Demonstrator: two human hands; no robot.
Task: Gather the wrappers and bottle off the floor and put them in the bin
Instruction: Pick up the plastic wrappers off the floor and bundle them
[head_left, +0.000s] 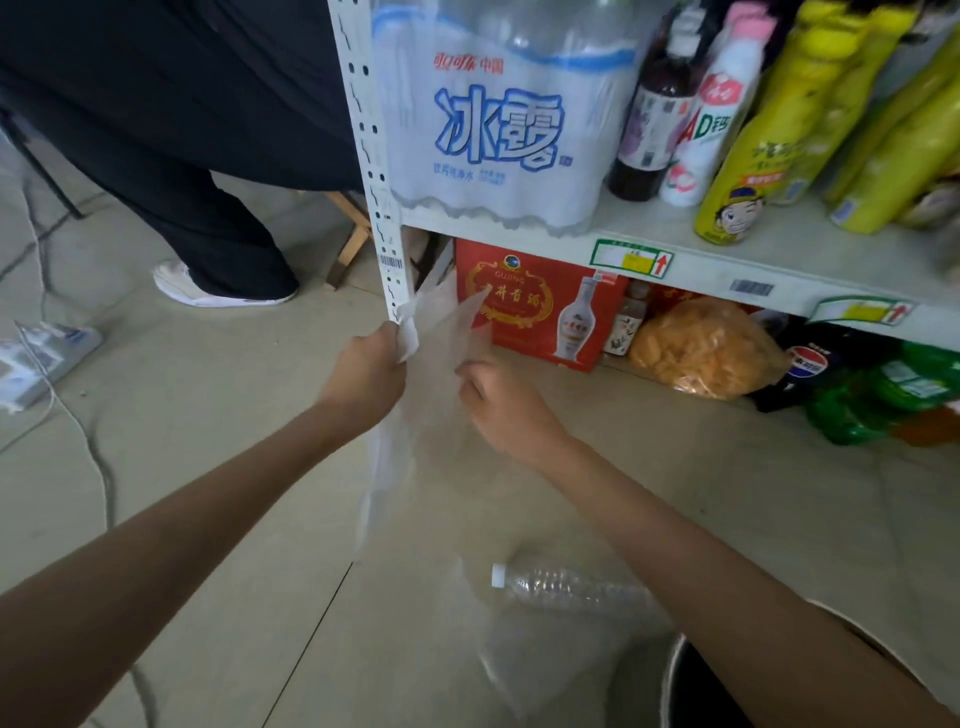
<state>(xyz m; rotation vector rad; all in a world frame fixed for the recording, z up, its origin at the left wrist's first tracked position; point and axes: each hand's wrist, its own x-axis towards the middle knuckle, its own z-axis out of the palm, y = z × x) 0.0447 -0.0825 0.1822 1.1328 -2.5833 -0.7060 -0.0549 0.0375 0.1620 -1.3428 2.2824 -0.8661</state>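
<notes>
My left hand (366, 366) is closed on the top edge of a clear plastic wrapper (441, 374), which hangs down in front of the shelf post. My right hand (498, 400) pinches the same wrapper on its right side. An empty clear plastic bottle (566, 587) with a white cap lies on its side on the floor, below my right forearm. Another clear wrapper (524, 654) lies flat on the floor beside the bottle. The dark bin (675, 680) shows its rim at the bottom right, partly hidden by my right arm.
A white shop shelf (691, 254) holds a water pack and drink bottles; a red box (535, 306), an orange snack bag (701, 348) and soda bottles sit under it. A person in dark trousers (208, 228) stands at upper left by a wooden stool. Cables and a power strip (41, 358) lie left.
</notes>
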